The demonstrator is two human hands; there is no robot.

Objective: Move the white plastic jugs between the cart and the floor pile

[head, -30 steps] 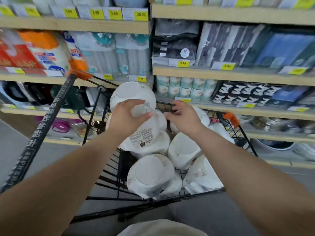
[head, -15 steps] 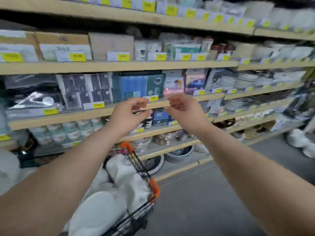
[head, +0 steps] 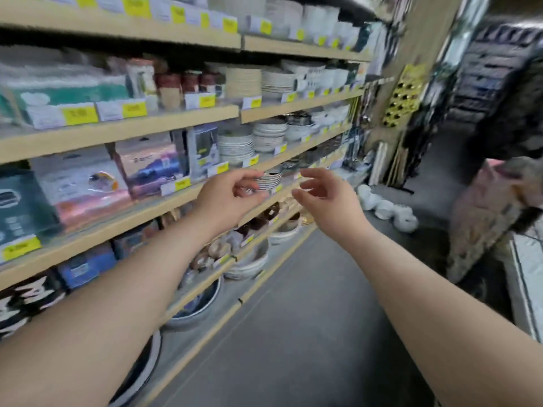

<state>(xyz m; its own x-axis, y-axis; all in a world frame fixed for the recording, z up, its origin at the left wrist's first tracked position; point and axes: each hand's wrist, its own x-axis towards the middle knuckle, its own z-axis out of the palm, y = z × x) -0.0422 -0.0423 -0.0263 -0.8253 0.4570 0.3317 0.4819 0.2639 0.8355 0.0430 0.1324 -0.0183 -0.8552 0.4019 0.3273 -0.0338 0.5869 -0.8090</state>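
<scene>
Hands up by the shelf, nothing held

Hands raised in front of me, both empty. L hand (head: 227, 198) w/ fingers loosely curled, thumb and index tips close but nothing between them. R hand (head: 326, 201) just beside it, fingers relaxed and spread a bit, palm turned toward the L. The two are apart, w/ a small gap between them.

Nearest thing: small stack of saucers (head: 269, 179) on the shelf (head: 152, 205), seen right between my hands, just past the L fingertips. Can't tell if the fingers touch it; looks like it sits behind them.

Same shelf, further L: pink box (head: 88, 186), box w/ blue print (head: 152, 168), dark box (head: 23, 204) at the edge. Yellow price tags (head: 79, 114) along every shelf front. One shelf up: plate stacks (head: 235, 146) and bowl stacks (head: 269, 135). Lower shelves hold brown bowls (head: 264, 218) and big round basins (head: 249, 264), blurred.

Gray floor (head: 293, 333) runs down the aisle. White bundles (head: 388, 208) lie on it further along, well apart from my hands. R side of the view is smeared, only dark racks and a patterned pinkish shape (head: 484, 218) show.
</scene>
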